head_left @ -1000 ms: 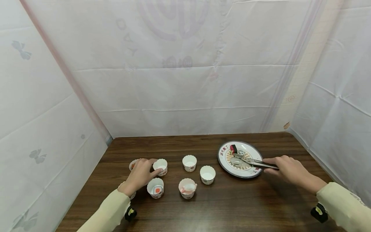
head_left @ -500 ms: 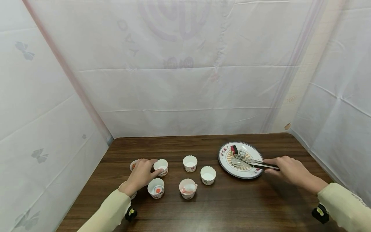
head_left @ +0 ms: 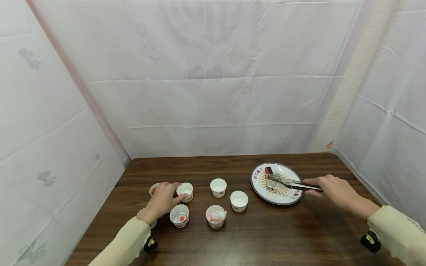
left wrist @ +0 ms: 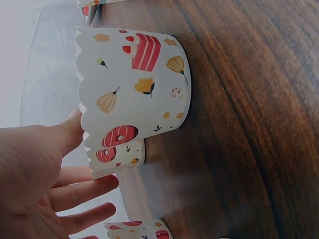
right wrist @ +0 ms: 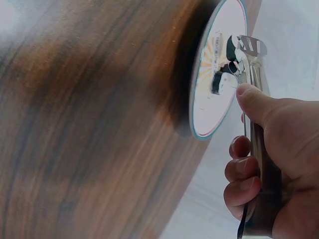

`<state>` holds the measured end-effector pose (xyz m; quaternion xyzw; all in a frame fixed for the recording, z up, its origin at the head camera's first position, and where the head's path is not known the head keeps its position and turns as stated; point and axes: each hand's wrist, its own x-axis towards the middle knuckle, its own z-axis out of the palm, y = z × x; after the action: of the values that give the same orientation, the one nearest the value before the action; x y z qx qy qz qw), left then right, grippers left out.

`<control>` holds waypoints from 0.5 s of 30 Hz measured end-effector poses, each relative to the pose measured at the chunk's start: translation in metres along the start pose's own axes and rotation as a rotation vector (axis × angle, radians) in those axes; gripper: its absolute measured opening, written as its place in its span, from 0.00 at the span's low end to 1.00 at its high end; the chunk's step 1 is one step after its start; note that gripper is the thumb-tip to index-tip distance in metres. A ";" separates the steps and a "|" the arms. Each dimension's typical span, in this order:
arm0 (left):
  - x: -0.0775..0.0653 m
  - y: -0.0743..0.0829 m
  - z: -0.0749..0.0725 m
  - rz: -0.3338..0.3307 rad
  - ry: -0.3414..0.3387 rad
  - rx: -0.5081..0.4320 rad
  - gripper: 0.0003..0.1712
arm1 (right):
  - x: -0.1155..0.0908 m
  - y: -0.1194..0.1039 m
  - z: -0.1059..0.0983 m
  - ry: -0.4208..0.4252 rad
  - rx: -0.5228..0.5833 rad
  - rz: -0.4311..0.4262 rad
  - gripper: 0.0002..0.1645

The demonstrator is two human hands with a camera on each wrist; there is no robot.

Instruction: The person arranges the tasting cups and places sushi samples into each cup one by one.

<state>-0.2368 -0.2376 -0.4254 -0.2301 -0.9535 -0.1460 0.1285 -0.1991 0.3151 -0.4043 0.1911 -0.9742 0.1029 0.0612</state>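
My left hand (head_left: 163,199) reaches over the left cups in the head view. Its thumb and fingers are at either side of a white paper baking cup (head_left: 185,192), also seen as the smaller cup (left wrist: 127,158) behind a larger near cup (left wrist: 137,79) in the left wrist view. My right hand (head_left: 334,192) grips metal serving tongs (head_left: 296,184) by their dark handle. The tongs' heads are over a round patterned plate (head_left: 259,193). On the plate lie a red-and-black sushi-like piece (head_left: 267,170) and black-and-white pieces (right wrist: 218,82), partly hidden by the tongs.
Nearby stand a cup with an orange-and-white piece (head_left: 179,217), a cup with a pink-and-white piece (head_left: 215,218), and two more cups, at the back (head_left: 218,187) and right (head_left: 239,201). Further cups are partly under my left hand. White sheets (head_left: 213,111) hang around the wooden table (head_left: 266,236).
The tongs have turned in my right hand, and their two arms now look closer together over the plate. My right hand has shifted slightly right; the left stays at its cup.
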 end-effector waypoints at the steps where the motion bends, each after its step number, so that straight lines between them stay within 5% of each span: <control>1: 0.000 0.000 0.000 -0.002 -0.001 0.000 0.24 | 0.001 -0.001 -0.002 -0.003 -0.003 -0.001 0.26; 15: 0.001 -0.001 -0.001 0.001 -0.017 -0.001 0.26 | 0.026 -0.023 -0.026 0.004 -0.025 -0.060 0.25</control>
<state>-0.2383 -0.2380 -0.4243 -0.2321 -0.9544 -0.1443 0.1203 -0.2125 0.2910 -0.3710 0.2190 -0.9692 0.0892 0.0686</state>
